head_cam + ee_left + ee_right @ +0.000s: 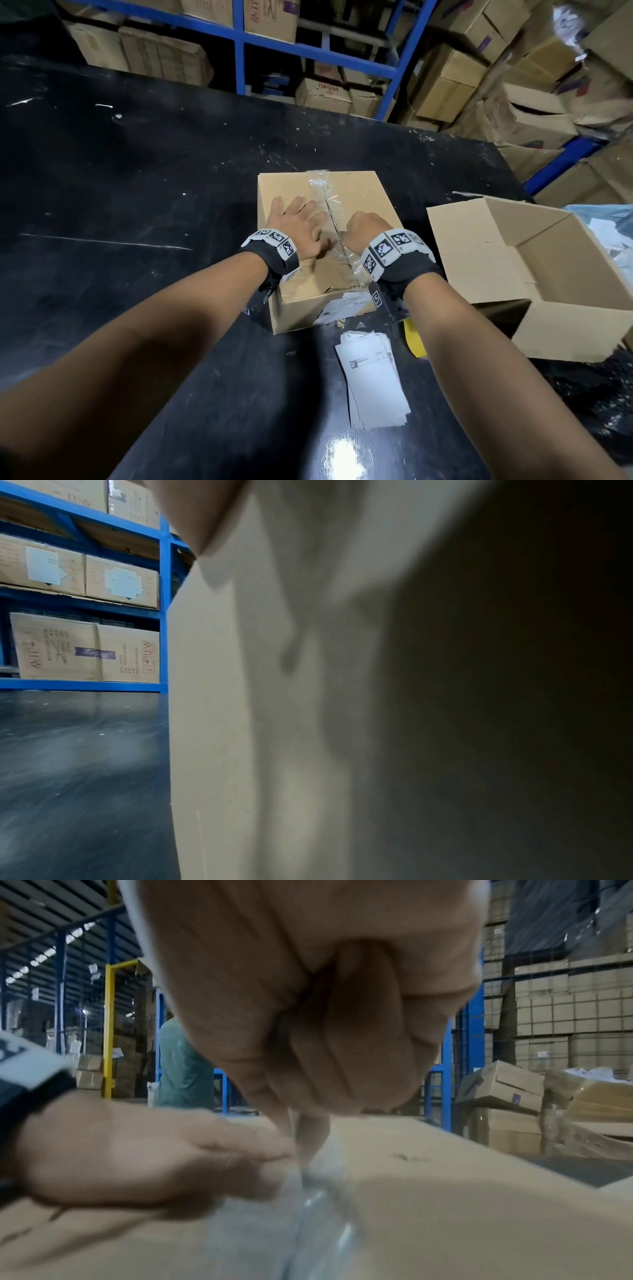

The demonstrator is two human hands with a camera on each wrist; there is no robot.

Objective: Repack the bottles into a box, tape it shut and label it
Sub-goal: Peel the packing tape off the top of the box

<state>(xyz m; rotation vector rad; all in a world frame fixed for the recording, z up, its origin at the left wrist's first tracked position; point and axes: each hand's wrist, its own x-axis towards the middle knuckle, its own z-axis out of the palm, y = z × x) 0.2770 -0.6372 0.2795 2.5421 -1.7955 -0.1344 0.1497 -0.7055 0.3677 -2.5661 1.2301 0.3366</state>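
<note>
A closed cardboard box (363, 195) sits on the black table (137, 192), with clear tape (322, 192) running along its top seam. My left hand (298, 226) lies flat on the lid, left of the seam, fingers spread. My right hand (364, 226) is curled into a fist just right of the seam. In the right wrist view the fist (325, 1015) grips a slim blade-like thing (303, 1153) whose tip meets the tape (318, 1218), beside the left hand (137, 1150). The left wrist view shows only the box side (222, 723). No bottles are in view.
An open cardboard box (472, 260) stands to the right, nothing visible inside. A stack of white labels (373, 387) and a yellow item (412, 339) lie near the front edge. Blue racks (239, 51) of cartons stand behind. A person in green (181, 1069) stands beyond the table.
</note>
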